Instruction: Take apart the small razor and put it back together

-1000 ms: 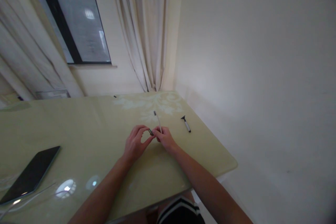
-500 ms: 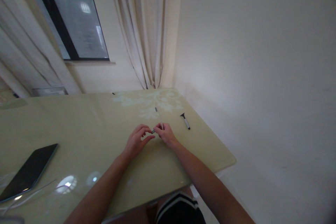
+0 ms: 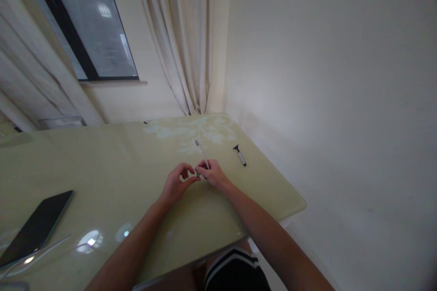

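Note:
My right hand [image 3: 212, 173] is closed around the handle of a slim toothbrush [image 3: 203, 153], its dark-bristled head pointing up and away to the left. At the tips of its thumb and forefinger is a small dark, shiny piece [image 3: 198, 174], too small to name. Close beside it on the left, my left hand [image 3: 177, 183] curves with thumb and fingers apart, its tips next to that piece; whether they touch it I cannot tell. A razor [image 3: 240, 155] with a grey handle and black head lies on the table to the right of my hands.
The pale green glossy table [image 3: 112, 159] ends at a white wall on the right. A dark tablet [image 3: 37, 225] lies at left, with a white cable [image 3: 44, 254] near it. A small black object [image 3: 145, 122] sits at the far edge, below the curtains [image 3: 191, 54].
The small piece has turned from slanting to more upright between my hands. The toothbrush head has swung slightly left. My view has shifted a little.

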Demonstrator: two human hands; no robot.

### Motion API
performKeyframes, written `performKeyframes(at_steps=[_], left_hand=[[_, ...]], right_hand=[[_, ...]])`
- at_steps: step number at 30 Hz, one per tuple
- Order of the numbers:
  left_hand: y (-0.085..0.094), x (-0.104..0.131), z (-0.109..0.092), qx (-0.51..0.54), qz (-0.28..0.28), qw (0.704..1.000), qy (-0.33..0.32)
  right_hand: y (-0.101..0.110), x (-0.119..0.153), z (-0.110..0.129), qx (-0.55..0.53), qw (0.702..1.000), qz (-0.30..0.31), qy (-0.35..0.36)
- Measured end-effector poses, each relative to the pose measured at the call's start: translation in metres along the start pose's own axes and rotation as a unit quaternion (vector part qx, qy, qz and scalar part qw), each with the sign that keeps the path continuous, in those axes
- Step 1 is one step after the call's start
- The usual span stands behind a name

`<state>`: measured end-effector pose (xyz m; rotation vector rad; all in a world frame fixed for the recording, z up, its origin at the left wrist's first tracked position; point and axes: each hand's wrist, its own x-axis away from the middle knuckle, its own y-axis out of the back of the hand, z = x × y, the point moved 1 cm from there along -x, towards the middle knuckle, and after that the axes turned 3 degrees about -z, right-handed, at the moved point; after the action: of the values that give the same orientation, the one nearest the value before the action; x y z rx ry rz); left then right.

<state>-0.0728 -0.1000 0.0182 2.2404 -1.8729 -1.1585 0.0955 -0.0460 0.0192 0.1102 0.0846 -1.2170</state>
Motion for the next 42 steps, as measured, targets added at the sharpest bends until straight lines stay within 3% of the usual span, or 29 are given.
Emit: performKeyframes(at_steps=[6,9,12,15,18,22,29,38,42], left_hand=[[0.002,-0.002,-0.003,-0.016,0.030,0.998,-0.052],[0.008,-0.005,0.000,-0.018,-0.007,0.997,-0.075],[0.016,-0.008,0.008,-0.032,-0.063,0.996,-0.054],[0.025,-0.010,0.015,-0.036,-0.092,0.995,-0.027],[0.031,-0.012,0.017,-0.018,-0.103,0.995,-0.010],[0.035,-0.014,0.013,-0.004,-0.108,0.994,0.001],[0.035,-0.015,0.017,0.001,-0.093,0.996,-0.006],[0.034,-0.015,0.024,-0.015,-0.085,0.996,-0.027],[0.034,-0.016,0.025,-0.007,-0.079,0.996,-0.034]], right_hand=[[-0.003,0.000,-0.001,-0.006,0.998,0.060,0.011],[0.002,-0.002,-0.002,0.005,0.998,0.058,0.027],[0.013,-0.002,0.000,0.076,0.993,0.039,0.079],[0.023,0.001,0.005,0.223,0.963,0.055,0.138],[0.025,0.003,0.010,0.359,0.915,0.106,0.151],[0.025,0.004,0.013,0.472,0.869,0.068,0.130],[0.020,0.006,0.014,0.507,0.848,0.081,0.134],[0.018,0.007,0.015,0.504,0.853,0.053,0.127],[0.017,0.007,0.015,0.497,0.853,0.073,0.145]])
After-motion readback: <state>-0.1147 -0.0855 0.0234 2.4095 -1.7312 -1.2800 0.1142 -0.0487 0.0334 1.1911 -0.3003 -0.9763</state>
